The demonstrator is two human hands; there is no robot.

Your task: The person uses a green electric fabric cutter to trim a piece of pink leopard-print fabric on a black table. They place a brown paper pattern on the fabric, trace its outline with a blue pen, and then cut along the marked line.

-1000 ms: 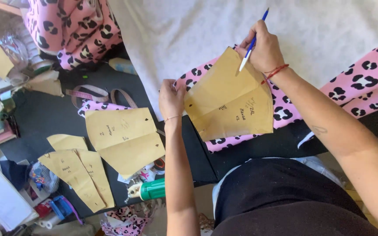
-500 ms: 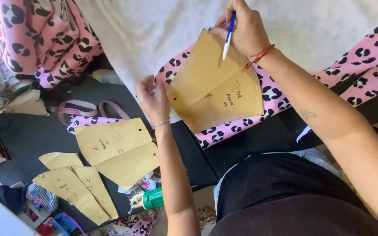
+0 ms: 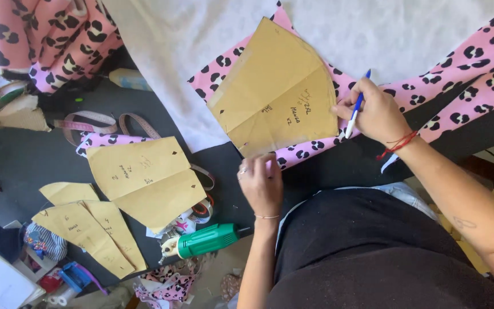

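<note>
A tan paper pattern piece (image 3: 275,91), folded and fan-shaped, lies on pink leopard-print fabric (image 3: 475,68) and on white fabric (image 3: 161,63). My left hand (image 3: 261,183) presses its near corner at the edge of the black table (image 3: 41,160). My right hand (image 3: 375,111) grips a blue pen (image 3: 357,109), tip down at the pattern's right edge.
More tan pattern pieces lie to the left, a large one (image 3: 144,177) and narrower ones (image 3: 87,226). A green-handled tool (image 3: 207,240) sits at the table's near edge, a measuring tape (image 3: 104,121) further back. Bunched pink fabric (image 3: 41,40) fills the far left; clutter lines the left edge.
The pattern piece, held up in both hands before, now lies flat on the fabric. My right hand came down to its right edge, my left hand to its near corner.
</note>
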